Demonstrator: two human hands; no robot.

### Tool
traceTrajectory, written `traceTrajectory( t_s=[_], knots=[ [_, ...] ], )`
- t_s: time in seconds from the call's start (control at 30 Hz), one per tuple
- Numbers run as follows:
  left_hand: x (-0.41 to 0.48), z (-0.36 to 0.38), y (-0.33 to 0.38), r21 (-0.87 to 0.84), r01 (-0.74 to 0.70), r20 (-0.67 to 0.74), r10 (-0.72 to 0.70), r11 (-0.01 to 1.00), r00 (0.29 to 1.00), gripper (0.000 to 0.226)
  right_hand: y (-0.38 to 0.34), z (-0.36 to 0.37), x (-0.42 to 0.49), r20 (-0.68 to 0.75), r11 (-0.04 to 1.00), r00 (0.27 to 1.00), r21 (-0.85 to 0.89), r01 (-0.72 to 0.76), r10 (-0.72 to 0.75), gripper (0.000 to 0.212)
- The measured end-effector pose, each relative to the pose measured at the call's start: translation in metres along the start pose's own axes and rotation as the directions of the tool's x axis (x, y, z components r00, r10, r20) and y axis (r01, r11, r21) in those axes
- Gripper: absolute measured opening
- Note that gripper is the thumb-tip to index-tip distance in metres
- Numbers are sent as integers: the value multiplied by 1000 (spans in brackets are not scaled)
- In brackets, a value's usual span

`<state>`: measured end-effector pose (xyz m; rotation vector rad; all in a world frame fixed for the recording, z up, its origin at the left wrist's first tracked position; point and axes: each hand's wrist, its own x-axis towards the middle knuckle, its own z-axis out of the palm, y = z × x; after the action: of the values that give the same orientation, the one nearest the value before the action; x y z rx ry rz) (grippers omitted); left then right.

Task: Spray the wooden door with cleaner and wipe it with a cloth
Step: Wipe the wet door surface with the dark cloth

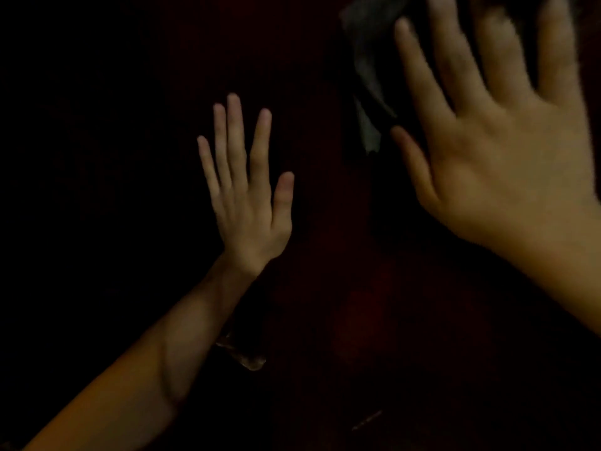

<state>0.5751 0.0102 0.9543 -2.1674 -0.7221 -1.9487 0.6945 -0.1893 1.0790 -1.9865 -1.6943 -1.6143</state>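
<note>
1. Two bare hands are raised with their backs toward the camera, both with fingers straight and nothing curled into a grip.
2. Right hand (500, 151), near and large at the upper right, is motion-blurred. Its spread fingers lie flat over a grey cloth (366, 73), pressing it rather than clutching it.
3. That cloth shows only at the hand's left edge and above the fingertips, a crumpled strip running from the top of the view down to a point just left of the thumb. The rest is hidden behind the hand.
4. Left hand (242, 193), farther off and left of centre, is flat and relaxed, fingers pointing up and slightly parted, thumb out to the right. It holds nothing, and it is too dark to tell whether the palm touches the surface.
5. Wooden door (344, 304) fills the background behind both hands, very dark with a faint reddish tone at centre. Its grain and edges cannot be made out.
6. Below the left forearm, a small glinting object (248, 358) catches light against the door; what it is cannot be told.
7. Lower right of it, a faint pale streak (367, 419) marks the dark surface.
</note>
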Motion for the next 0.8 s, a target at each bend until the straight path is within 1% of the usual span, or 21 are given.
traceTrajectory(
  t_s=[0.13, 0.2, 0.27, 0.33, 0.37, 0.4, 0.47, 0.53, 0.57, 0.6, 0.63, 0.67, 0.73, 0.8],
  knots=[
    [-3, 1, -3, -24, -27, -19, 27, 999, 999, 72, -5, 13, 0, -76, 998, 995, 24, -63, 65, 58],
    [-7, 1, -6, -94, -47, -34, 44, 994, 998, 65, -19, 27, -5, -76, 989, 992, 112, -95, 104, 53],
    [-13, -5, -14, -266, -35, -34, 27, 963, 999, 57, -33, 39, -10, -49, 974, 986, 175, -147, 157, 51],
    [-22, -16, -24, -492, 33, -9, -43, 870, 999, 50, -49, 49, -17, -16, 956, 980, 224, -188, 197, 51],
    [-32, -21, -32, -562, 55, 4, -63, 825, 998, 48, -60, 54, -23, -16, 959, 983, 223, -173, 181, 51],
    [-43, -24, -39, -591, 73, 32, -67, 804, 997, 47, -71, 61, -27, -40, 969, 988, 203, -139, 150, 53],
    [-67, -26, -54, -594, 92, 94, -44, 799, 995, 46, -97, 70, -36, -51, 987, 996, 148, -69, 77, 63],
    [-85, -31, -60, -630, 117, 136, -39, 768, 990, 52, -118, 77, -42, -73, 996, 996, 76, -49, 54, 66],
    [-94, -35, -64, -652, 115, 130, -39, 750, 991, 55, -129, 83, -47, -87, 999, 996, 4, -32, 32, 67],
    [-102, -39, -66, -655, 108, 117, -41, 748, 992, 54, -142, 90, -54, -92, 994, 996, -108, -5, -5, 72],
    [-108, -43, -68, -640, 104, 103, -49, 761, 993, 50, -155, 98, -62, -78, 979, 996, -200, 30, -47, 79],
    [-114, -46, -69, -618, 110, 92, -68, 779, 993, 45, -169, 108, -71, -46, 967, 996, -248, 61, -75, 83],
    [-130, -49, -73, -574, 113, 65, -93, 811, 994, 42, -197, 129, -97, -13, 957, 993, -271, 107, -115, 85],
    [-142, -47, -79, -509, 130, 79, -104, 851, 991, 44, -215, 147, -121, 10, 949, 988, -279, 148, -151, 82]
  ],
)
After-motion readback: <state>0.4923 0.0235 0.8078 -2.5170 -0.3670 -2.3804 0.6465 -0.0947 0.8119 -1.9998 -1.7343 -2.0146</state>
